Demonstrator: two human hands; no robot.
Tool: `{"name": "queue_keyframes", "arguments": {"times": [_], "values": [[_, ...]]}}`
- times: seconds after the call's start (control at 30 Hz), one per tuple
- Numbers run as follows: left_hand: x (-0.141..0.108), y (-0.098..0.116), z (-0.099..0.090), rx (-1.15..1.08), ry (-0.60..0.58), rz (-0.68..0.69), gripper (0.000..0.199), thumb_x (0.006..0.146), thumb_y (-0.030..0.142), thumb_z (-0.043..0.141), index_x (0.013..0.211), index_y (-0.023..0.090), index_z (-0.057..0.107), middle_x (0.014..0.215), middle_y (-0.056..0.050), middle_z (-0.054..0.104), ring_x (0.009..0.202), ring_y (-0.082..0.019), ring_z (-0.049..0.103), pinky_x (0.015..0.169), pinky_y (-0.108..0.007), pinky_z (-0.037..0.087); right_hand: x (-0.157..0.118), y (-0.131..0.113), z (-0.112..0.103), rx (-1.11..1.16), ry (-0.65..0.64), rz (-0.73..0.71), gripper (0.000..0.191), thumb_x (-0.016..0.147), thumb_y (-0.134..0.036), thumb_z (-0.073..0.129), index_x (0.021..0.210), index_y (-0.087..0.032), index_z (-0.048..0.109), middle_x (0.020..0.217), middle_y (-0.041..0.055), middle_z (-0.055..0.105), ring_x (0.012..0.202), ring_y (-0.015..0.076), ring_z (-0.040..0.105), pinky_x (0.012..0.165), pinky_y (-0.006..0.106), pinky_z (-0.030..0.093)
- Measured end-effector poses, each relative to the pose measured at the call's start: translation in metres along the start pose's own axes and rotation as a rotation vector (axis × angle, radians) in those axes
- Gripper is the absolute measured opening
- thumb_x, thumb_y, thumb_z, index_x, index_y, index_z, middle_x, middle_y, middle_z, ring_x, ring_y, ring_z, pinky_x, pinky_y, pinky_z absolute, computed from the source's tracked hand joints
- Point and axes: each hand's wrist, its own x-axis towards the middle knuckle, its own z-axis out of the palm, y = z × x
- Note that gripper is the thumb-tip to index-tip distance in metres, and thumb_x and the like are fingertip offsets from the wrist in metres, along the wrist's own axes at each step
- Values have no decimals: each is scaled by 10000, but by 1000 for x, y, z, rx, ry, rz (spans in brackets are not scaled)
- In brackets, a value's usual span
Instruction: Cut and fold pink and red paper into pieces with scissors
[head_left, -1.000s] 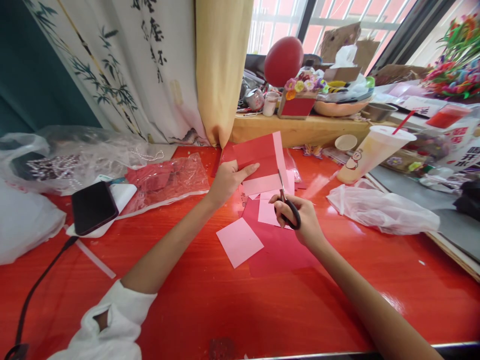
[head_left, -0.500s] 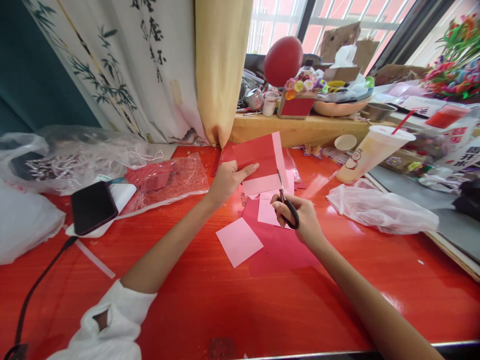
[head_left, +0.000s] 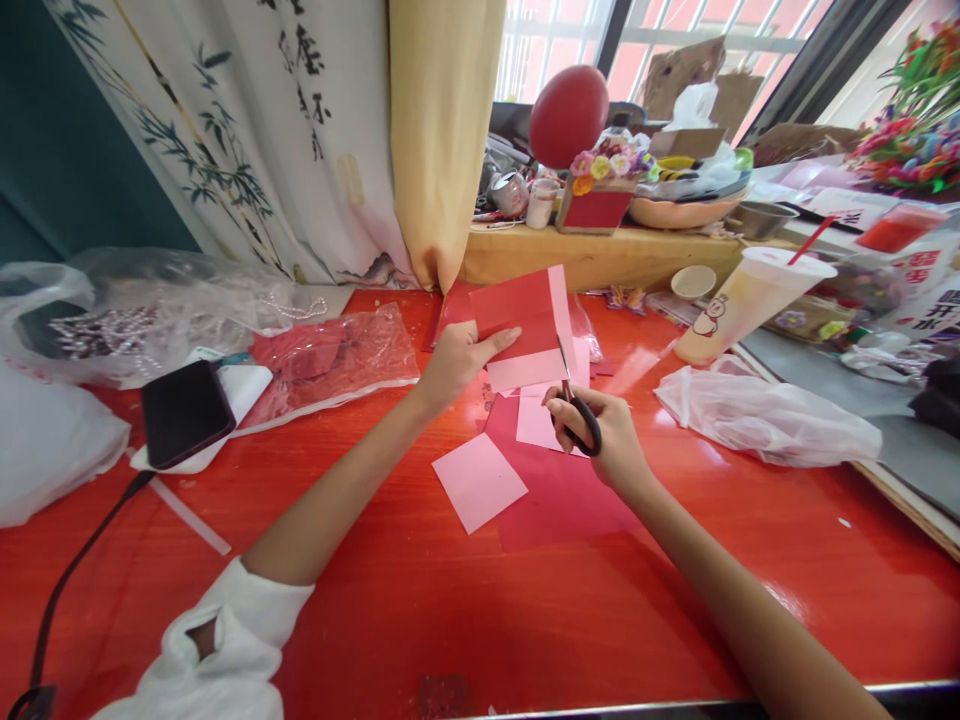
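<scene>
Head view: a loose pink square point(head_left: 480, 483) is laid partly over a crimson sheet point(head_left: 562, 510) on the red tabletop point(head_left: 420, 620). Past that, black-handled scissors point(head_left: 592, 424) are held by the right grip point(head_left: 613, 440), blades up against a pink sheet point(head_left: 526, 373). That's pinched, red card point(head_left: 517, 305) on top, in the left grip point(head_left: 452, 365). Way back, a red balloon point(head_left: 568, 117) is seen.

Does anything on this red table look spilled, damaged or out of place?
Nothing is plainly spilled. One oddity: a dark patch near the front edge interrupts the table's even red surface; stain or damage, I can't tell. The drink cup seems to lean, though lens distortion may explain that.
</scene>
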Motion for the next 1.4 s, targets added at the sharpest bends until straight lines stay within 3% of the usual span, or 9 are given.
{"name": "queue_keyframes", "arguments": {"times": [0.8,1.4], "values": [[-1,-1,2,-36,-3,-22,267,692,394,664,799,150,673,791,-35,665,766,-174,604,690,-294,464,3,2,-1,10,19,11,278,765,-433,605,687,-171,558,397,-60,397,388,71,346,410,218,253],[-2,-5,5,-81,-74,-76,292,707,371,657,849,117,674,790,-54,673,745,-175,613,692,-299,470,6,9,-6,-20,43,-3,292,770,-426,605,639,-166,575,390,-43,449,404,76,390,424,215,289]]}}
